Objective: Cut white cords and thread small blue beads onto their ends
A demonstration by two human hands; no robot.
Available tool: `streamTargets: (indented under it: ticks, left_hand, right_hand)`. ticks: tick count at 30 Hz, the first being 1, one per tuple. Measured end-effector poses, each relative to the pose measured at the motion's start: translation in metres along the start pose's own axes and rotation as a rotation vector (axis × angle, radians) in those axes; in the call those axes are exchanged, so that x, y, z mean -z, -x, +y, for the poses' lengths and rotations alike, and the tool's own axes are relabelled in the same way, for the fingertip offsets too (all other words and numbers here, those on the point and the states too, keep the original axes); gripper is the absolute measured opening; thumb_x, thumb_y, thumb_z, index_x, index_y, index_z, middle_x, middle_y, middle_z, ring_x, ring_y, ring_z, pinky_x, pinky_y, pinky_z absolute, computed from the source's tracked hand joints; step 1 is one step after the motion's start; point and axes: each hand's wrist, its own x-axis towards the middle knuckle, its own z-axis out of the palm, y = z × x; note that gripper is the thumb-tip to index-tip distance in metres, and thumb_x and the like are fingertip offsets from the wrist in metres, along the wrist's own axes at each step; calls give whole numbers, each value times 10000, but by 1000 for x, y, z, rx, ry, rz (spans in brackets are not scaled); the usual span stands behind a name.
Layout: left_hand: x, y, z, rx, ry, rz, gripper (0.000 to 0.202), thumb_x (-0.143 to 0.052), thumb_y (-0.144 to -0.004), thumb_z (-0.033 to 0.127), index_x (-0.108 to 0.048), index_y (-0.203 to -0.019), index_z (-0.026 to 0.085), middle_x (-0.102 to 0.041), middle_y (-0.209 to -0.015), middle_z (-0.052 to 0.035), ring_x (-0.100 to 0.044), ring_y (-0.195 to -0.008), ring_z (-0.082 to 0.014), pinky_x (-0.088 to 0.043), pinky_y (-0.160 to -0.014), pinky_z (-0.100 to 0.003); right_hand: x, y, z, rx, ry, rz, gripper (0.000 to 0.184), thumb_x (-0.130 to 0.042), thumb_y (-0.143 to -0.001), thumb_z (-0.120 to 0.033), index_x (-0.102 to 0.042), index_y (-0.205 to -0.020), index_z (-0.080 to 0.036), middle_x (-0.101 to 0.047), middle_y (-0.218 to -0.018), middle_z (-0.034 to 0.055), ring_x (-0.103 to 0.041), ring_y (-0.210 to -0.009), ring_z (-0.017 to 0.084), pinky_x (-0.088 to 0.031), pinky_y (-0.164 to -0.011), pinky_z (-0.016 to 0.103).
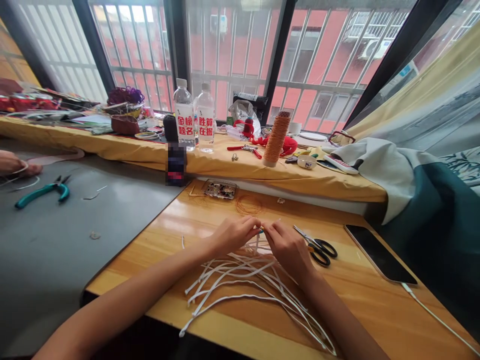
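My left hand point(243, 233) and my right hand point(288, 245) meet above the wooden table, both closed in a pinch with fingertips almost touching. Small blue and orange bits show between the fingers; what they belong to is mostly hidden. A white cord point(257, 244) runs down from my left fingertips. Beneath the hands a bundle of long white cords point(240, 274) fans out over the wood, loose ends toward the front edge. Just right of my right hand lie scissors point(321, 250) with black handles, blades parted.
Behind the hands are coiled orange thread point(248, 205) and a clear box of small beads point(220, 189). A phone point(380, 254) lies right. On the grey table point(123, 230), teal pliers point(43, 192) lie near another person's hand point(15, 165). Bottles point(206, 120) and an orange thread cone point(277, 140) stand on the ledge.
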Motion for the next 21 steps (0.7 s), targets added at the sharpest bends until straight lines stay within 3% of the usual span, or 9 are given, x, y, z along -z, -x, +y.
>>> streamTargets:
  ticks: [7, 18, 21]
  left_hand:
    - [-1, 2, -5, -27, 94, -81, 213, -323, -856, 255, -502, -821, 146, -585, -734, -36, -533, -662, -101, -394, -601, -191]
    - [8, 0, -10, -97, 17, -47, 222, -306, -862, 239, -501, -860, 133, -575, -751, -48, -529, -680, -110, -398, -623, -199]
    - [15, -2, -28, -70, 4, 17, 194, -332, -844, 212, -509, -827, 133, -565, -721, -39, -519, -654, -104, -401, -619, -199]
  right_hand:
    - [2, 3, 5, 105, 37, -85, 233, -355, -840, -108, -580, -860, -167, -549, -701, 31, -474, -598, 126, -273, -557, 244]
    - [9, -5, 3, 201, 208, -9, 252, -333, -858, -111, -578, -899, -154, -580, -681, 32, -484, -621, 132, -264, -569, 268]
    - [20, 3, 25, 76, 280, 35, 276, -328, -859, -124, -600, -880, -168, -566, -613, 31, -464, -536, 122, -258, -520, 263]
